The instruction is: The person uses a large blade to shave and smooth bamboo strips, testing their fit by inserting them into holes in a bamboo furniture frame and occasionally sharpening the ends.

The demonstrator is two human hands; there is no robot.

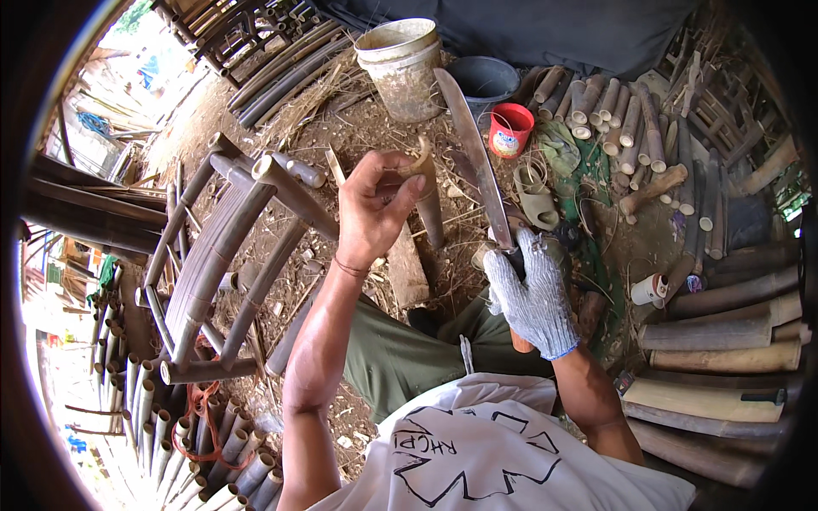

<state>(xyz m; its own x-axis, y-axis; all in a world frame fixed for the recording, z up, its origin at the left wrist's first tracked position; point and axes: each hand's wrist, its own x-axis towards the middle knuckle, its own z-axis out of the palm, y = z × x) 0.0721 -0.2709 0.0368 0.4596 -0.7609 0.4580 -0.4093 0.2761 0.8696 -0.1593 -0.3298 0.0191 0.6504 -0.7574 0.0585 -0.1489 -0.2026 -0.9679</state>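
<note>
My left hand (377, 204) is bare, with a thin band at its wrist. Its fingers and thumb are closed at the upper end of a short bamboo tube (430, 209), whose top is cut into a curved notch. On my right hand (532, 294) is a grey knit glove with a blue cuff edge. That hand is wrapped round the handle of a machete (482, 157). The long blade points up and away, leaning left, to the right of the tube and apart from it. Under the glove the brown handle end (521, 341) shows.
A bamboo chair frame (217, 247) stands at left, above bundled bamboo poles (230, 456). A flat wooden board (407, 268) lies ahead of my legs. Beyond are a dirty white bucket (400, 77), a red pail (511, 129) and a clog (535, 189). Cut bamboo (716, 332) is stacked at right.
</note>
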